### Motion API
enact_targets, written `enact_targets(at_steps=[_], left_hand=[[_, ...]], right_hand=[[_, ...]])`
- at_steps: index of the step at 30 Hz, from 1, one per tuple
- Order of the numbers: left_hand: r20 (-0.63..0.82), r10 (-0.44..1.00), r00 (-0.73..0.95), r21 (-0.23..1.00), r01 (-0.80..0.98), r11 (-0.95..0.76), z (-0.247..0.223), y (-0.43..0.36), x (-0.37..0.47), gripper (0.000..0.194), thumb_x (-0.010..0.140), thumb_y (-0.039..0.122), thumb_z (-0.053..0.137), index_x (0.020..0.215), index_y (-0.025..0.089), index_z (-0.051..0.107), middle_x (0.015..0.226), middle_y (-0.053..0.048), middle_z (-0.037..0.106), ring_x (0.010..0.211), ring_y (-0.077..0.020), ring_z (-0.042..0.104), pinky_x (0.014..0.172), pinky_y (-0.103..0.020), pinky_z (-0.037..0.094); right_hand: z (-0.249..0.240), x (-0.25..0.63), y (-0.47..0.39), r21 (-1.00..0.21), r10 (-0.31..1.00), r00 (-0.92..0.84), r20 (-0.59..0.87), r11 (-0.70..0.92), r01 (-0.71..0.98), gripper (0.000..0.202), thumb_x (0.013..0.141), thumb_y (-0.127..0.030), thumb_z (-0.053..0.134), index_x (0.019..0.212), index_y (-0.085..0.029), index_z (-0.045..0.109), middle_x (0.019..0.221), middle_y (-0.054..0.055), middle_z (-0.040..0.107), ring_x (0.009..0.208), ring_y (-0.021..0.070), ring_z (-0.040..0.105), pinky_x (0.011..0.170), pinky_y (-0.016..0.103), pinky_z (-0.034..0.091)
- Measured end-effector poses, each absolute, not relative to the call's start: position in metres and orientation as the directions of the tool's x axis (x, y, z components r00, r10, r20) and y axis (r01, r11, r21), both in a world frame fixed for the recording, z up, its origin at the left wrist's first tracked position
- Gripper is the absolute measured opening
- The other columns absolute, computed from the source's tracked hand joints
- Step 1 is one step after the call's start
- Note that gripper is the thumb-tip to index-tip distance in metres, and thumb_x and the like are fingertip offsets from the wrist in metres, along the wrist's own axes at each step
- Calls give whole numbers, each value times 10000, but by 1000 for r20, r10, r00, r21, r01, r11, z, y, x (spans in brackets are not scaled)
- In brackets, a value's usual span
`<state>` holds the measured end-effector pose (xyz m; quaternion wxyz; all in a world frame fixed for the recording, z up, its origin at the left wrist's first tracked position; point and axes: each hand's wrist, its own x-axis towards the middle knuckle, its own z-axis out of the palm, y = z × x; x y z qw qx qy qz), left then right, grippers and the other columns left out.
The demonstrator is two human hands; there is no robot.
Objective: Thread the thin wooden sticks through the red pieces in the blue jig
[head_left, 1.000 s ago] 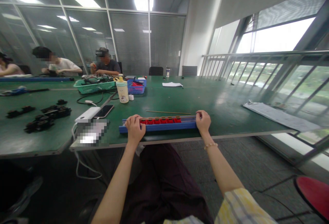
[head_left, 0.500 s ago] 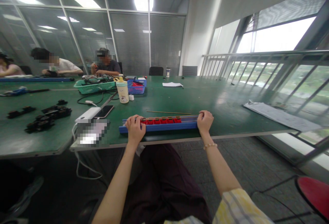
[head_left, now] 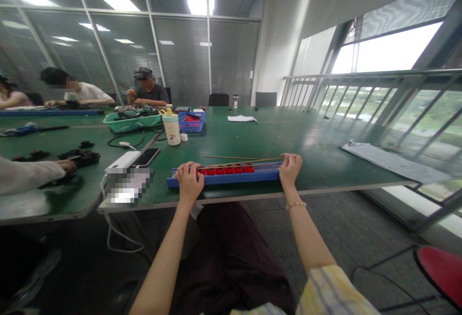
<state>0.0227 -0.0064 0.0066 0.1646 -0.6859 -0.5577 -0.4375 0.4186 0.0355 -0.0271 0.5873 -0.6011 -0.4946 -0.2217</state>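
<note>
A long blue channel-shaped rail [head_left: 234, 178] lies along the near table edge, with a row of red blocks [head_left: 227, 169] inside it. My left hand [head_left: 188, 180] is closed over the rail's left end, its fingertips curled onto the far side. At the right end, my right hand [head_left: 289, 168] pinches a thin yellowish strip [head_left: 267, 160], whose right part rises above the channel while its left part runs down toward my left hand. Another thin strip [head_left: 222, 157] rests on the table just behind the rail. My fingertips are partly hidden.
Left of the rail are a phone [head_left: 147, 157], a white power adapter [head_left: 123, 161] and a cup [head_left: 171, 129]. Behind stand a green basket [head_left: 133, 121] and a blue basket [head_left: 193, 124]. A clipboard [head_left: 393, 163] lies at right. A co-worker's sleeve [head_left: 29, 176] reaches over black parts.
My right hand has shifted slightly right and up, lifting the strip's right end off the rail. My left hand stays put. A co-worker's arm has entered at the left.
</note>
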Motion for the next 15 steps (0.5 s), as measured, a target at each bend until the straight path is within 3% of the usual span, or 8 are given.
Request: enact_targets(at_steps=[9,15], left_hand=[[783,621,-8,269,906,-327,7,-8,23,254,830,198,507,1047,205,639,1170,-110,592,1145,-306,449,1005,-465,344],[782,623,-12,269,909,-320,7,-7,23,259,834,196,503,1053,200,641,1170,-113,594,1144,-310,451,1001,-461,342]], right_hand=[[-27,419,33,-529,308,469,828,151,835,294,975,-311,315,815,-201,536,920,109,541,949,250,480,874,400,359],[-27,421,30,-616,209,592,778,75,784,269,966,-301,300,841,-211,521,909,116,564,903,255,499,813,388,353]])
